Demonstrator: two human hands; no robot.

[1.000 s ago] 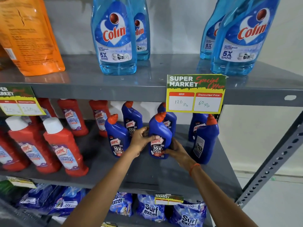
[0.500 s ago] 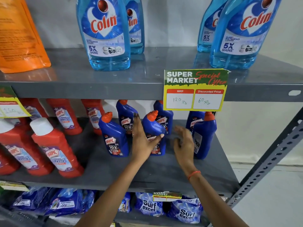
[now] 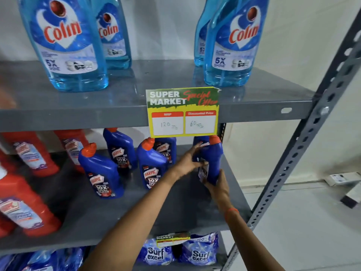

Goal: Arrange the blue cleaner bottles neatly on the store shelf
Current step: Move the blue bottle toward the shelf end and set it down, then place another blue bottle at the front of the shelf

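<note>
- the right hand [image 3: 218, 184] gripped the lower body of the rightmost blue bottle [image 3: 214, 159], its grip closed around it.
- the left hand [image 3: 188, 160] lay flat against the same bottle's left side, fingers spread, grip wide.
- the bottle stood at the right end of the middle shelf [image 3: 195, 212], below the price tag [image 3: 183, 112].
- the other blue bottles [image 3: 101, 173] stood to its left.
</note>
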